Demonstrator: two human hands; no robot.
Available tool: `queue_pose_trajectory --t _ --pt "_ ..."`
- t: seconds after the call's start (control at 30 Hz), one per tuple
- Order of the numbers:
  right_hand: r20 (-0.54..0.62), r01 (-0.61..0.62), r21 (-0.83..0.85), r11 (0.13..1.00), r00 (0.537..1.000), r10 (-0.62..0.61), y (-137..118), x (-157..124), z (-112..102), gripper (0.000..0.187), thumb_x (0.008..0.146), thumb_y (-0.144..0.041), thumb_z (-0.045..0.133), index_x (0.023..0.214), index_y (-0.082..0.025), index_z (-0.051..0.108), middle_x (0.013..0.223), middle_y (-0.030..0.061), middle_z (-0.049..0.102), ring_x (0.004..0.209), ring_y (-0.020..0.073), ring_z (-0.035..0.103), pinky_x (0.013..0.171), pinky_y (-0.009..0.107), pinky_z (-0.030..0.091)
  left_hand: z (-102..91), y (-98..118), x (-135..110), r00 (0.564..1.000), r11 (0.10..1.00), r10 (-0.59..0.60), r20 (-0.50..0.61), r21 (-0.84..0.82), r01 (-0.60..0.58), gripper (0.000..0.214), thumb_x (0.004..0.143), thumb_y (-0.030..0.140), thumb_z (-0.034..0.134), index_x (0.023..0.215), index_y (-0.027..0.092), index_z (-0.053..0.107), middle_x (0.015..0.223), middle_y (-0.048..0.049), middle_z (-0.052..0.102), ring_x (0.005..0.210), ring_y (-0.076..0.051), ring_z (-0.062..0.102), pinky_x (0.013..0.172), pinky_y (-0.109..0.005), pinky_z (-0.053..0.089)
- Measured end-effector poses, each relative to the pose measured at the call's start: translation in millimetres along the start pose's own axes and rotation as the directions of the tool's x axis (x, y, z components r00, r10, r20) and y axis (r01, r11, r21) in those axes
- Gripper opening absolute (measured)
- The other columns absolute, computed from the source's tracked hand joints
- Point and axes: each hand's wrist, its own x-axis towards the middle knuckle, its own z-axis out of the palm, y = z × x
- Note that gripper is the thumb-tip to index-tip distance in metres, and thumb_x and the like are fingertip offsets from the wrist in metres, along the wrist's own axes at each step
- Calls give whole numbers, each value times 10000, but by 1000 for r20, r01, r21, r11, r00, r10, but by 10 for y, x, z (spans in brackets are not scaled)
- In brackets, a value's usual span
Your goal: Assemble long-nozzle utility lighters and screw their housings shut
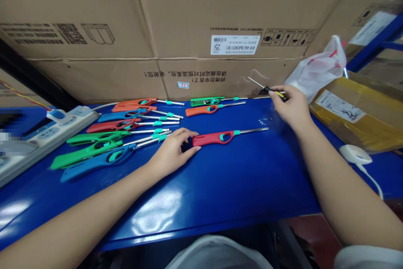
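Note:
A red long-nozzle lighter point(220, 137) lies flat in the middle of the blue table point(226, 176). My left hand point(173, 151) rests at its handle end, with the fingers curled round the butt. Farther right and back, my right hand point(288, 107) is closed on a small screwdriver point(267, 88) with a black and yellow handle, its thin shaft pointing up and left. Several tiny screws point(264, 120) lie on the table just in front of that hand.
Several more lighters point(119, 134) in orange, blue, red and green lie at the left, two more point(208, 105) at the back. A white power strip point(47, 134) sits far left. Big cardboard boxes point(176, 21) wall the back. A white plastic bag point(317, 67), a yellow parcel point(355, 113) and a tape roll point(355, 154) are at the right.

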Motion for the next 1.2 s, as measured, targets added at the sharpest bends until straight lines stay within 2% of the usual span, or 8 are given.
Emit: queue_pose_trajectory --t 0.1,0.2,0.33,0.4,0.5,0.63,0.93,1.2 --pt "-86 -165 231 959 978 189 -57 2 25 241 741 -407 755 875 -211 713 651 4 629 525 173 547 518 320 455 -2 1 5 1000 1000 -7 3 -3 7 341 919 367 669 1196 168 693 1091 -72 682 863 -192 626 829 -355 561" --pt "-171 -140 333 933 964 205 -87 -1 58 212 736 -405 757 785 -222 662 591 -36 535 492 142 471 480 289 397 -5 -2 7 1000 1000 -10 1 -4 10 355 919 373 665 1206 165 690 1077 -76 678 860 -196 628 822 -360 565" --pt "-295 -75 123 990 949 109 -115 -27 74 200 798 -357 674 700 -246 538 616 -23 534 558 172 517 555 321 450 -1 -6 2 1000 1000 -10 8 -11 10 349 920 392 663 1197 180 691 1099 -78 682 870 -197 625 837 -367 564" --pt "-295 -50 13 999 954 52 -127 -44 64 196 808 -328 650 697 -252 507 632 -14 550 592 191 551 608 344 481 2 -2 -1 1000 1000 -2 11 -12 2 342 921 401 662 1187 188 691 1117 -79 687 881 -200 626 853 -375 561" --pt "-294 -42 -58 997 955 24 -133 -56 33 173 838 -322 613 717 -256 509 666 3 584 665 223 609 692 384 519 7 12 -4 1000 1000 11 13 -5 -11 335 923 405 660 1179 192 690 1126 -79 693 893 -204 630 870 -382 557" --pt "-328 -44 -56 997 944 23 -123 -47 -10 162 862 -322 597 733 -268 516 721 30 630 744 250 644 769 421 535 8 24 -6 1000 1000 10 13 -1 -10 328 925 398 656 1183 198 688 1126 -77 692 895 -203 635 863 -376 558" --pt "-279 -62 -76 995 960 38 -99 -46 24 181 857 -385 590 752 -270 497 722 36 632 746 269 650 778 451 538 0 43 -4 1000 1000 6 17 8 -6 323 924 385 655 1185 199 694 1120 -71 689 908 -205 637 852 -358 554" --pt "-337 -28 47 998 941 42 -177 -62 -29 195 850 -281 604 723 -283 456 693 21 563 698 239 566 739 414 476 -5 61 -13 1000 1000 10 17 -5 -10 320 925 376 656 1186 197 698 1103 -69 684 906 -204 633 860 -364 554"
